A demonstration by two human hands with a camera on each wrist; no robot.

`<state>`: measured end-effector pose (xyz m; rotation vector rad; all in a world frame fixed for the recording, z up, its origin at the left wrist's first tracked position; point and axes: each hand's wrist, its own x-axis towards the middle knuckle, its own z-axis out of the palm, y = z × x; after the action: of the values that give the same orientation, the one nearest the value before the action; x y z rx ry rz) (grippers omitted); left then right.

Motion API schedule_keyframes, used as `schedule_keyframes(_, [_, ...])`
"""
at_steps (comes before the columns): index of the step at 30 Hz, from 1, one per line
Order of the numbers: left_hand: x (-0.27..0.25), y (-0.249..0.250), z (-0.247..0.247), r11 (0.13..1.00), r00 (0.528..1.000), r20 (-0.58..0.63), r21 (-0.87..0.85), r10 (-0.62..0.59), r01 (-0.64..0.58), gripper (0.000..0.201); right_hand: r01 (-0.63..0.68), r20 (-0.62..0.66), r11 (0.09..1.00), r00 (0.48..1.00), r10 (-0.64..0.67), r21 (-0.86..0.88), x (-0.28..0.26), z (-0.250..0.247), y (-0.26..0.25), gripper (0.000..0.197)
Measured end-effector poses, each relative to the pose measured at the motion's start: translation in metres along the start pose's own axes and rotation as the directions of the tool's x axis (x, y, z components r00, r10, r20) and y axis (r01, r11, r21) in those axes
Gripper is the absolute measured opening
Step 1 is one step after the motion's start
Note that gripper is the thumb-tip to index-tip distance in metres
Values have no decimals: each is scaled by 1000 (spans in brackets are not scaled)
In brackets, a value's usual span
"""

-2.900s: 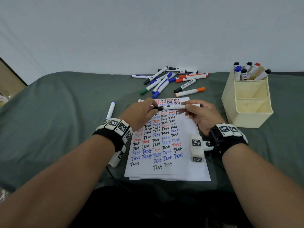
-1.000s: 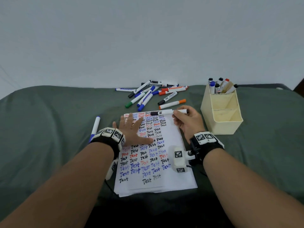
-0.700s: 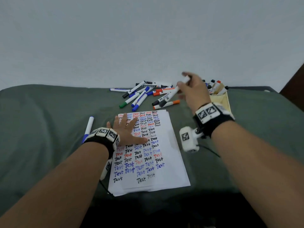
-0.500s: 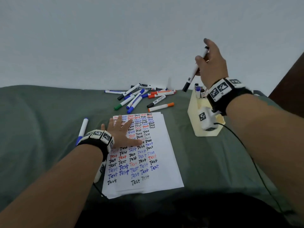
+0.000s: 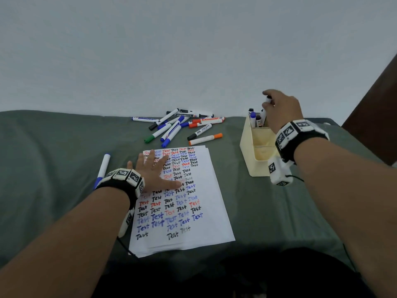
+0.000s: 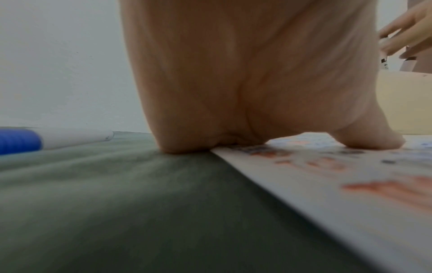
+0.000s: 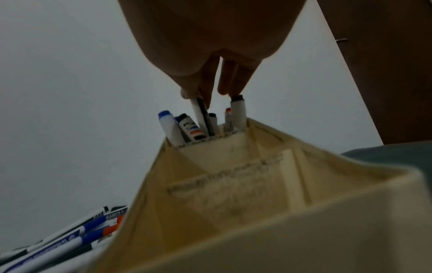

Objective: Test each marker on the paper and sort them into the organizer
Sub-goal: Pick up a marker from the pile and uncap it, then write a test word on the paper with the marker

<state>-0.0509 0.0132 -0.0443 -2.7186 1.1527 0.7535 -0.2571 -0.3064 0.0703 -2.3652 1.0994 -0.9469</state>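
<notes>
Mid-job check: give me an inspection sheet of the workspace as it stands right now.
Surface: green cloth over the table, lightly wrinkled.
Job's things: paper stack covered with "Test" marks; cream organizer with markers upright in its far compartment, near compartments show none; marker pile by the wall.
Clutter: one blue-capped marker lying apart, left of the paper.
Grips: left hand flat on the paper, fingers spread; right hand pinches a black marker standing in the far compartment.
Cables: thin black cable from the right wrist camera.
Surroundings: plain white wall; dark brown panel at right.
</notes>
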Motion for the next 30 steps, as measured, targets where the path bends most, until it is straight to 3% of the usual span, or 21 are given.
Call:
schedule_keyframes(5, [-1, 1, 0, 1000, 1000, -1, -1, 0, 0, 149, 7, 134, 929, 990, 46, -371, -14, 12, 13, 40])
schedule_keyframes(9, [0, 1, 0, 1000, 1000, -1, -1, -1, 1, 147, 8, 107, 938, 994, 31, -348, -21, 10, 7, 42])
schedule_keyframes(13, [2, 0, 1, 1000, 1000, -4, -2, -3, 3, 146, 159, 84, 945, 987, -140, -286, -17, 14, -18, 42])
schedule_keyframes(16, [4, 0, 1, 1000, 1000, -13, -2, -4, 4, 145, 316, 168, 916, 945, -281, -248, -13, 26, -44, 40])
schedule_keyframes(18, [4, 0, 1, 1000, 1000, -18, -2, -4, 4, 143, 362, 273, 910, 913, -303, -201, -10, 37, -62, 40])
schedule_keyframes(22, [5, 0, 2, 1000, 999, -35, -1, -5, 5, 141, 411, 474, 891, 834, -281, -194, -8, 62, -84, 37])
schedule_keyframes(30, [10, -3, 5, 1000, 999, -41, -7, -5, 5, 138, 475, 672, 798, 730, -123, -371, -6, 113, -89, 33])
